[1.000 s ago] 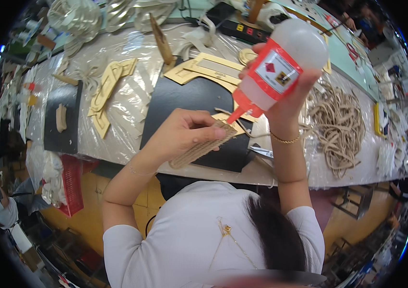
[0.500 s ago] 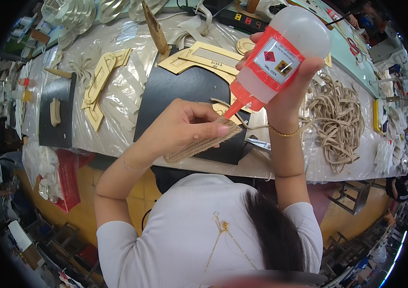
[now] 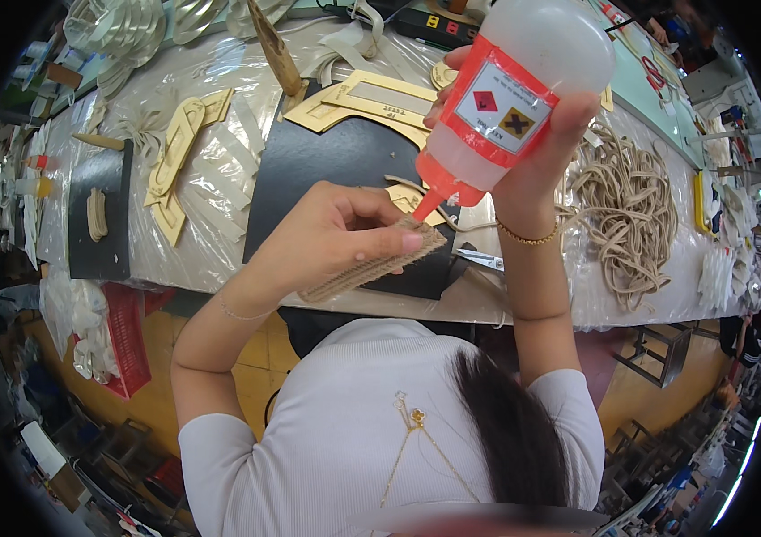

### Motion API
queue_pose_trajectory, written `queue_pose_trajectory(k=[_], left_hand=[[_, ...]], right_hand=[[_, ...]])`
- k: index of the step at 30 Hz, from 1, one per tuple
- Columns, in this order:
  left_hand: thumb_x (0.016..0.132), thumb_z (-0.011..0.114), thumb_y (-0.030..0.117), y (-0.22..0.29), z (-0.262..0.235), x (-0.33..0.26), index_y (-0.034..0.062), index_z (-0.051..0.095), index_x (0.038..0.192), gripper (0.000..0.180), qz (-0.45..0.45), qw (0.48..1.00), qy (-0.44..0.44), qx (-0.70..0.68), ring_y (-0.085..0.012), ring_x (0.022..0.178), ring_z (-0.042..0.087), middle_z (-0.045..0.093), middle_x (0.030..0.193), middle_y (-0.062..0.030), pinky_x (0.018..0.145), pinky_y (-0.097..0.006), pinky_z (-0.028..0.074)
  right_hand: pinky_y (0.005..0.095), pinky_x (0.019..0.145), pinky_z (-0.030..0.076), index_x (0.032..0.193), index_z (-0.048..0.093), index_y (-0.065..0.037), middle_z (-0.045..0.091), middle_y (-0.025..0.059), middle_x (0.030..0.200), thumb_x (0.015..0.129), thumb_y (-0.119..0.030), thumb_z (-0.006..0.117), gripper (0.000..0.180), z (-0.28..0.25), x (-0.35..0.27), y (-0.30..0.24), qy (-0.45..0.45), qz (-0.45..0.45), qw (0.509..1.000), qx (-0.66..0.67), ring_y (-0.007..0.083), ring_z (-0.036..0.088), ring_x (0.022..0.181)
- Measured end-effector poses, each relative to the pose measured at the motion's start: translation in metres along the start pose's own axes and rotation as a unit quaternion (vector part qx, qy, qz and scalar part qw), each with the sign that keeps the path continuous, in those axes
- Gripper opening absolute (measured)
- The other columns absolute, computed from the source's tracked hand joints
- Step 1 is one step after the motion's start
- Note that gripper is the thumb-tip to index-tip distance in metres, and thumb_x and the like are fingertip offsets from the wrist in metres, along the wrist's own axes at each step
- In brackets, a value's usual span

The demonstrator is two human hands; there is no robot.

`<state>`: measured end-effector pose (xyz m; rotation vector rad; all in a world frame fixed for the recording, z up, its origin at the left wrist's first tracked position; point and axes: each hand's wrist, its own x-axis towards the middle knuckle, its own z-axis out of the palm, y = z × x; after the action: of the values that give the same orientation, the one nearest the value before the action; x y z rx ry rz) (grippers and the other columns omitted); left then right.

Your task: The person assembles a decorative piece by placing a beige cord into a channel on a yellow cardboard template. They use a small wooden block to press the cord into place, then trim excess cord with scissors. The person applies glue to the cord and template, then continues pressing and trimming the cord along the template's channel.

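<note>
My left hand [image 3: 344,234] pinches a flat strip of beige braided cord [image 3: 371,271] above the front of the table. In my right hand [image 3: 541,161] is a translucent squeeze bottle [image 3: 510,98] with a red label and red nozzle, tipped upside down. Its nozzle tip meets the upper edge of the braided strip beside my left fingertips. Whether any liquid is coming out I cannot tell. Below both hands lies a black board [image 3: 309,188]. A loose cord end runs from near the strip toward a tangled heap of beige cord [image 3: 626,210] on the right.
Scissors [image 3: 480,258] lie by the board's right edge. Yellow templates [image 3: 371,103] rest at the board's back, near a wooden spike [image 3: 277,54]. Further left are more templates [image 3: 179,161] and a second dark board [image 3: 98,246] bearing a small cord bundle [image 3: 97,215]. A red crate [image 3: 130,345] stands below.
The whole view has shifted slightly. Both hands keep their hold, and the nozzle stays at the strip's edge with little visible movement.
</note>
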<state>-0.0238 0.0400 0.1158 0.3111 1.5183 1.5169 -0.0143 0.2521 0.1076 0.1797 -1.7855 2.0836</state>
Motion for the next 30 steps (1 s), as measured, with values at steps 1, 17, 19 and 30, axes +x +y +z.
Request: queue_pose_trajectory(k=[1,17,19,30], left_hand=[[0.086,0.08,0.012,-0.001,0.0,0.0,-0.008,0.073,0.091,0.022,0.007,1.0,0.0,-0.009,-0.0126,0.075,0.065,0.061,0.084,-0.0042,0.069,-0.027,0.057],[0.088,0.08,0.024,-0.004,-0.01,0.0,-0.0017,0.074,0.093,0.026,0.032,0.999,-0.002,-0.022,-0.0128,0.074,0.069,0.071,0.082,-0.007,0.066,-0.026,0.053],[0.089,0.079,0.025,-0.007,-0.01,-0.001,-0.0018,0.074,0.095,0.028,0.029,1.0,-0.003,-0.004,-0.0141,0.074,0.07,0.072,0.083,-0.0077,0.067,-0.026,0.055],[0.091,0.075,0.015,-0.11,-0.128,-0.032,0.0031,0.067,0.119,0.031,0.122,0.909,0.398,-0.027,-0.0109,0.089,0.062,0.065,0.096,-0.0018,0.079,-0.025,0.051]], right_hand=[[0.0368,0.064,0.064,0.132,0.05,0.005,0.066,0.0212,0.113,0.079,-0.093,0.038,0.112,0.0,0.0,-0.002,-0.008,-0.001,1.0,-0.011,0.0245,0.073,0.081],[0.0394,0.074,0.062,0.132,0.048,0.009,0.068,0.0186,0.105,0.072,-0.091,0.055,0.117,-0.02,-0.013,0.012,0.05,0.055,0.971,0.227,0.0279,0.07,0.088],[0.0428,0.08,0.061,0.136,0.044,0.007,0.063,0.02,0.117,0.074,-0.082,0.065,0.111,-0.031,-0.016,0.02,-0.008,0.087,0.952,0.293,0.0301,0.066,0.099],[0.0356,0.073,0.06,0.125,0.051,0.01,0.067,0.0179,0.098,0.078,-0.08,0.065,0.102,-0.094,-0.046,0.052,0.072,0.156,0.94,0.294,0.0256,0.067,0.084]])
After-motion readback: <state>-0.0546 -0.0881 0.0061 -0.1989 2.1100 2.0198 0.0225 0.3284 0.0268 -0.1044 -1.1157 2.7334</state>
